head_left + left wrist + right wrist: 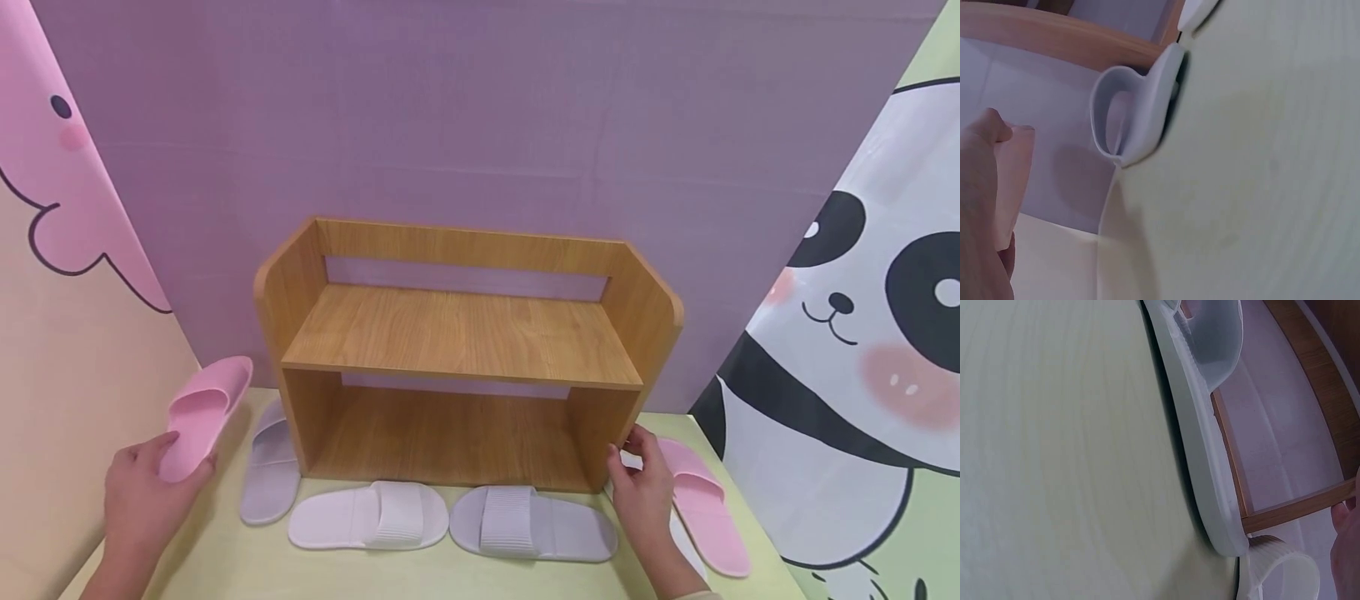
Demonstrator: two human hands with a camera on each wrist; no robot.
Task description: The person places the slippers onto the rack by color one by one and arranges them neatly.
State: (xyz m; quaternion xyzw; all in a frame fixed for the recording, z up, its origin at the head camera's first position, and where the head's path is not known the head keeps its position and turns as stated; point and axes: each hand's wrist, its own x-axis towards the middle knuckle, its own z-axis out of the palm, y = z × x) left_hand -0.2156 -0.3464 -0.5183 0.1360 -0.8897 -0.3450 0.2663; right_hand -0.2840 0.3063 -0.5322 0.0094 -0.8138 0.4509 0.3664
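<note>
At lower left, the left hand (141, 493) pinches a raised pink slipper (193, 433); the right hand (645, 487) grips the shelf (465, 337); other slippers (330, 518) lie unshelved.

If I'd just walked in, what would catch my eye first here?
Probably the wooden shelf in the middle of the head view, with its two open levels against a purple backdrop. Next comes the big cartoon panda on the right, and then, toward the lower left, a pink slipper held up above the table in the left hand.
</note>
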